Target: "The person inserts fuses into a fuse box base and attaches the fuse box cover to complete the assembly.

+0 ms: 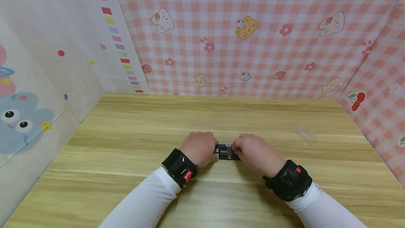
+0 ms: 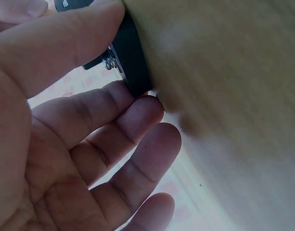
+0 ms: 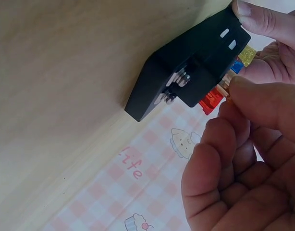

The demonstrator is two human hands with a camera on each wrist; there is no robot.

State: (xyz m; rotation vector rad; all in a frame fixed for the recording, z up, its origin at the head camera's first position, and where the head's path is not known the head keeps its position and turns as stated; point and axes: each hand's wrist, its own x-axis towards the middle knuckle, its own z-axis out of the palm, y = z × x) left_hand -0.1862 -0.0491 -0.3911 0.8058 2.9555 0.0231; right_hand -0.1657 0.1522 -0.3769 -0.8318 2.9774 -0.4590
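A black plastic base (image 1: 235, 157) with metal spring terminals (image 3: 183, 78) stands on the wooden table between both hands. Red (image 3: 212, 100), blue and yellow parts show along its side. My left hand (image 1: 198, 147) grips its left end between thumb and index finger; the other fingers are loosely bent in the left wrist view. At the base's right part, my right hand (image 1: 257, 152) pinches a small metallic piece (image 3: 226, 83) between thumb and index finger, beside the red part. That piece is mostly hidden by the fingertips, so its kind is unclear.
A small clear plastic cover (image 1: 305, 134) lies on the table (image 1: 142, 122) to the right, beyond the right hand. A pink checked cloth (image 1: 227, 59) hangs behind the table's back edge. More printed cloth hangs at the left and right.
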